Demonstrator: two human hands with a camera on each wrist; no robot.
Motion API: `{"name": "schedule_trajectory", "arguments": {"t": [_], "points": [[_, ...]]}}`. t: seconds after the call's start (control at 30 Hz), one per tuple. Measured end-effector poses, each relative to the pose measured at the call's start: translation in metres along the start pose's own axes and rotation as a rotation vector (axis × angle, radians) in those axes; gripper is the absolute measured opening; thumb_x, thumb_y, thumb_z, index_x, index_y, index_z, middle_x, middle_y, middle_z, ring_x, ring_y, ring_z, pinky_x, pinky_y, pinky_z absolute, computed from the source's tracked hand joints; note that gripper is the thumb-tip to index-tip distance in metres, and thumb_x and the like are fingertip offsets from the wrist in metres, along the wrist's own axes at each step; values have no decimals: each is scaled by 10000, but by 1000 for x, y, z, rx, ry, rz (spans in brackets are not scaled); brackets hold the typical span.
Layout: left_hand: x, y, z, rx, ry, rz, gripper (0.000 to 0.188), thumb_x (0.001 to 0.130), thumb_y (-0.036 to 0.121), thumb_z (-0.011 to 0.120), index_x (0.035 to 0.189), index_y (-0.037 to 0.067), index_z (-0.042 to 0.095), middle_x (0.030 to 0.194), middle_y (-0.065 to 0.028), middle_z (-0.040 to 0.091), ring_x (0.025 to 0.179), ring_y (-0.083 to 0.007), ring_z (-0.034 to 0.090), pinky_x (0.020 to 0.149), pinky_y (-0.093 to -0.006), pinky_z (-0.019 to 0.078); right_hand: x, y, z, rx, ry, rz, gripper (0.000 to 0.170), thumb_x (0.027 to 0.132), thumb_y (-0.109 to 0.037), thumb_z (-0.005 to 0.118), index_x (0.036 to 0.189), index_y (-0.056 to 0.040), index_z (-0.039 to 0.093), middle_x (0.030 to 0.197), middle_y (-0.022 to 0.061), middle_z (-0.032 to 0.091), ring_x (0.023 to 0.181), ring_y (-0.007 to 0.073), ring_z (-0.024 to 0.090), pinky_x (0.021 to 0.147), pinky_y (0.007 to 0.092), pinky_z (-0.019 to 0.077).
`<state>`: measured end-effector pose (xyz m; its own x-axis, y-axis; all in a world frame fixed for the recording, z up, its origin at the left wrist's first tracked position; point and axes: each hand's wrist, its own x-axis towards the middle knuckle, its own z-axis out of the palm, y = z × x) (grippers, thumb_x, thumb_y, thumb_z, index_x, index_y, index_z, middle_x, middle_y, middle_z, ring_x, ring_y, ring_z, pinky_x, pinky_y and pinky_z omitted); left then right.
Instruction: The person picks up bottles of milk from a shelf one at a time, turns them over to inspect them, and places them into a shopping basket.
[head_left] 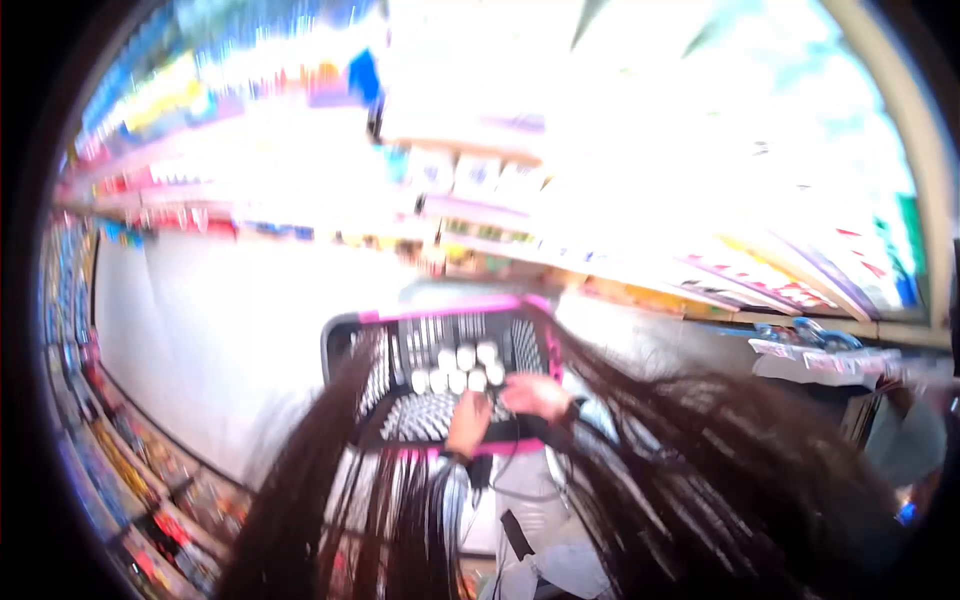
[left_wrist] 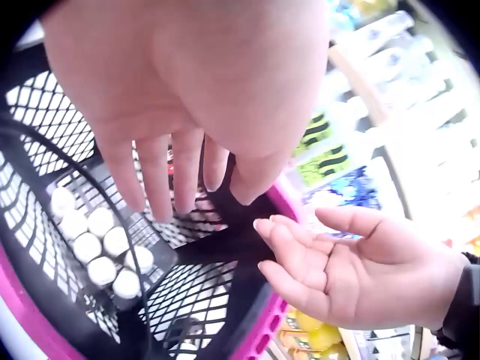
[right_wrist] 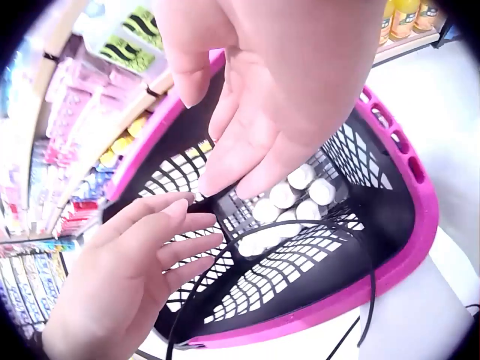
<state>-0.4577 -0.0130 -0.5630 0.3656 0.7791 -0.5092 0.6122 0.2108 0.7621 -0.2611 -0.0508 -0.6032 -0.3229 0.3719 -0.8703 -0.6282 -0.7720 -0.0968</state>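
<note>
Black shopping basket with a pink rim [head_left: 440,452] stands below my hands; in the right wrist view its mesh walls [right_wrist: 262,281] show. Several white round-topped items [head_left: 457,366], like capped bottles seen from above, cluster at one end of the basket floor [right_wrist: 282,195]. Over the basket hangs my left hand [head_left: 468,422], fingers stretched downward and nothing in them in the left wrist view [left_wrist: 172,112]. Beside it, at the basket's right side, my right hand [head_left: 538,397] holds nothing, its fingers loosely bent [left_wrist: 352,274]. Both hands are apart from the white-topped items.
A thin black cable [right_wrist: 196,289] hangs across the basket from the wrists. Shelves of packaged goods [head_left: 480,205] line the far side, with more goods [head_left: 120,440] at the left. Pale floor [head_left: 200,340] lies left of the basket. Long hair [head_left: 300,480] hangs into the head view.
</note>
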Motion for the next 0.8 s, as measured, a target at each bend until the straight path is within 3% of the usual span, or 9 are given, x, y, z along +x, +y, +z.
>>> {"name": "schedule_trajectory", "arguments": {"t": [0.07, 0.1, 0.13, 0.2, 0.27, 0.3, 0.53, 0.77, 0.8], "points": [[-25, 44, -9, -43, 0, 151, 262, 816, 208, 592, 941, -8, 510, 851, -191, 600, 810, -340, 599, 695, -392, 467, -50, 1, -13, 104, -197, -119, 378, 898, -286, 492, 1169, -22, 485, 1085, 171, 577, 981, 276, 578, 869, 378, 473], [-37, 76, -21, 21, -60, 138, 274, 813, 207, 600, 957, -9, 513, 837, -172, 613, 766, -303, 615, 673, -369, 478, -66, 12, -25, 18, -366, -356, 419, 914, -307, 463, 1207, -8, 448, 1128, 193, 551, 1055, 293, 542, 915, 392, 443], [-48, 109, -31, -16, -118, 122, 292, 812, 208, 604, 992, -4, 518, 813, -149, 621, 731, -260, 625, 655, -349, 485, -143, -6, 11, 89, -350, -429, 420, 921, -294, 450, 1212, 9, 436, 1147, 205, 536, 1096, 312, 514, 948, 409, 414], [-62, 153, -36, 53, -137, 274, 290, 829, 164, 588, 1058, 2, 511, 884, -112, 608, 781, -208, 618, 684, -305, 484, -142, -25, -12, 176, -312, -349, 275, 896, -234, 464, 1068, -30, 530, 867, 75, 587, 719, 186, 555, 592, 367, 465], [-68, 190, -36, 52, -144, 376, 290, 828, 148, 596, 1063, 2, 508, 890, -114, 608, 777, -201, 618, 678, -300, 483, -256, -57, 29, 312, -263, -430, 268, 909, -234, 441, 1074, -39, 523, 960, 91, 584, 836, 216, 558, 778, 360, 466], [-78, 224, -39, 133, -118, 439, 292, 829, 127, 598, 1075, 0, 506, 906, -116, 607, 795, -200, 617, 688, -294, 482, -256, -64, 10, 352, -427, -520, 279, 914, -229, 440, 1099, -31, 504, 1050, 131, 566, 955, 248, 541, 913, 372, 412], [-168, 438, -48, 40, -142, 732, 327, 810, 101, 617, 1110, 8, 523, 1001, -141, 611, 947, -233, 600, 820, -324, 457, -462, -127, 24, 199, -553, -994, 275, 890, -207, 494, 1103, -33, 489, 1063, 152, 566, 980, 276, 561, 899, 371, 431], [-189, 607, -31, 208, 228, 1157, 274, 794, 89, 613, 1044, -3, 550, 978, -140, 610, 939, -251, 588, 824, -321, 436, -639, -189, 37, -182, -503, -1356, 282, 901, -158, 458, 1138, -4, 456, 1084, 164, 551, 950, 270, 575, 880, 371, 452], [-189, 634, -27, 266, 271, 1222, 275, 795, 101, 615, 1040, -6, 550, 986, -148, 605, 943, -263, 586, 820, -324, 438, -647, -208, 35, -128, -658, -1341, 281, 905, -155, 444, 1140, -2, 454, 1091, 167, 547, 961, 273, 569, 882, 378, 453]]}}
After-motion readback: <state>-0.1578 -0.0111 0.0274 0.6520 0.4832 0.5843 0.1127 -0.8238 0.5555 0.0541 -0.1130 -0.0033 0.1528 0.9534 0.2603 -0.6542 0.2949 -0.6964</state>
